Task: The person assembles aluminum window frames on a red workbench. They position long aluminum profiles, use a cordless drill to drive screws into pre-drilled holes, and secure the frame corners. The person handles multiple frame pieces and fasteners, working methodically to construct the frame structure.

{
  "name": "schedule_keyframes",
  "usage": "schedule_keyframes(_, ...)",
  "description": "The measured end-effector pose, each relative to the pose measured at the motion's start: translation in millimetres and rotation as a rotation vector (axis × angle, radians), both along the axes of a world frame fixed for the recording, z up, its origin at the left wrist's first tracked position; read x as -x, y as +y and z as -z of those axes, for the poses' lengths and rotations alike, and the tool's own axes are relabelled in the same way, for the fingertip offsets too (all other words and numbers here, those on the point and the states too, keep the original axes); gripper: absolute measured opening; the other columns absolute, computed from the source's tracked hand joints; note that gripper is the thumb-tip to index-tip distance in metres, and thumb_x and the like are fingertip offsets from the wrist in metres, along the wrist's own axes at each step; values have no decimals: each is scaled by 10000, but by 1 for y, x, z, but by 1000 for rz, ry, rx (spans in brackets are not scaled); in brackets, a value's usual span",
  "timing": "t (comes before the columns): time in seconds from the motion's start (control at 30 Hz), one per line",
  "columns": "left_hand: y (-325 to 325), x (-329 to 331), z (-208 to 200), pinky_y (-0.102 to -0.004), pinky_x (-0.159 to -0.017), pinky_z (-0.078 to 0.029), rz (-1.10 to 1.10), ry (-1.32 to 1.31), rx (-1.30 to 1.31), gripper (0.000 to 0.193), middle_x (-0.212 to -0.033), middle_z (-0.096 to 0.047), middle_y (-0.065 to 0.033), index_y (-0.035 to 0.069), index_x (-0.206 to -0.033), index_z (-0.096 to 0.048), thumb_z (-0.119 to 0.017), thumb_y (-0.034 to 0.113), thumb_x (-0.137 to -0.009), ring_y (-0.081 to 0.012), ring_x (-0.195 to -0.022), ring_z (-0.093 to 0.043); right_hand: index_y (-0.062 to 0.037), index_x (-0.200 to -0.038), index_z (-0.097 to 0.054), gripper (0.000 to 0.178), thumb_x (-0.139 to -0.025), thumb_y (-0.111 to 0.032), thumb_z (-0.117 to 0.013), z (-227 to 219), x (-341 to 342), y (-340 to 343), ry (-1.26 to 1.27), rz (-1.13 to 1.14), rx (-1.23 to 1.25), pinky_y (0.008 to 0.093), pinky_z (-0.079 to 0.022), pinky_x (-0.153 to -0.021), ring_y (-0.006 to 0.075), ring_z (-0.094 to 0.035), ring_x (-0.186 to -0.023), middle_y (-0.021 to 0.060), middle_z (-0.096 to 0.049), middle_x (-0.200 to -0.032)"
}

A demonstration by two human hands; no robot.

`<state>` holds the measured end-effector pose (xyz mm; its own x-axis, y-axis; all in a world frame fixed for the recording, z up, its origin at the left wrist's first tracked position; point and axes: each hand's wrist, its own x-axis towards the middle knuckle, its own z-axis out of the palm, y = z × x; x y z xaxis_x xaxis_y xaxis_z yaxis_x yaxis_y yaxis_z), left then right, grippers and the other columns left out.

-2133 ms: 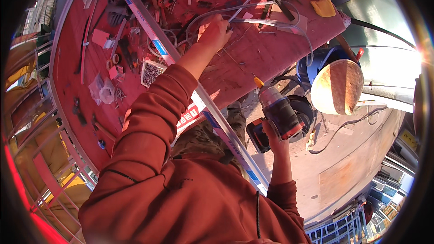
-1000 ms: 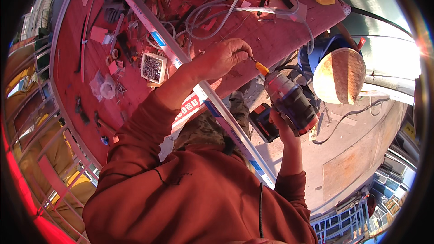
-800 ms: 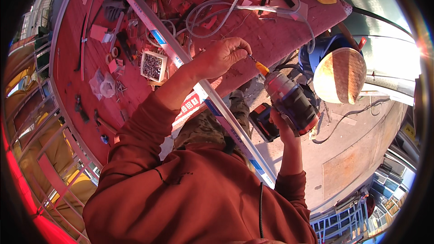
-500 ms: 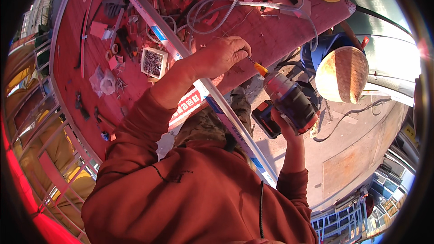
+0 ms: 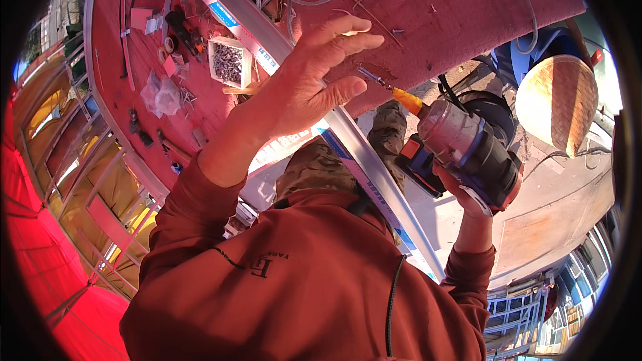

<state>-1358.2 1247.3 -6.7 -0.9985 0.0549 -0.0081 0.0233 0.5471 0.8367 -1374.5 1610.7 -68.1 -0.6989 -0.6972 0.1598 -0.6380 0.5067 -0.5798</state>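
Observation:
My right hand (image 5: 461, 190) grips a cordless drill (image 5: 465, 140), which points up and left. From its yellow bit holder (image 5: 406, 101) a silver screw (image 5: 368, 73) sticks out at the tip. Just left of that tip is my left hand (image 5: 324, 70), fingers apart and thumb stretched out, with nothing in it. A long metal profile (image 5: 364, 144) with blue-and-white film runs diagonally beneath my left forearm, from the table past my right side. Left of it, a white box (image 5: 212, 70) full of small screws rests on the red table (image 5: 441, 27).
Clear tubing (image 5: 321, 1) loops over the table's far part. Pliers or similar tools (image 5: 184, 30), a plastic bag (image 5: 160, 95) and scraps lie at left. To the right, a woven round hat-like thing (image 5: 555, 103) sits by a blue container (image 5: 542, 43).
My left hand has gone from closed fingers by the drill's tip to spread fingers, uncovering the screw. The drill appears farther right, and the whole view has shifted.

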Motion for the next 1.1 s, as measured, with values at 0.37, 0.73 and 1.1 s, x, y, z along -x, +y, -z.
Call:
schedule_keyframes(0.37, -4, -123, 28, -301, -845, -470, -517, -678, -177, 589, -1014, -636, -73, -41, -1179, -579, -615, 506, -964, -154, -922, -592, -235, -1485, -420, 824, -793, -535, -752, 77, 18, 71, -953, -141, -127, 408, -390, -1120, 183, -476, -1349, 12, -475, -1486)
schedule_keyframes(0.73, 25, -86, 43, -285, -726, -502, -630, -663, -466, 651, -922, -674, -58, -38, -1136, -596, -632, 576, -923, -153, -833, -635, -221, -1469, -436, 804, -792, -509, -758, 87, 44, 49, -1187, -270, -169, 402, -405, -1098, 185, -495, -1321, 21, -494, -1461)
schedule_keyframes(1.1, 21, -100, 41, -315, -752, -544, -716, -799, -363, 728, -1021, -678, -84, -14, -1223, -577, -633, 630, -887, -193, -875, -679, -206, -1453, -453, 783, -790, -484, -764, 91, 54, 36, -1225, -333, -203, 397, -420, -1077, 188, -514, -1293, 29, -513, -1435)
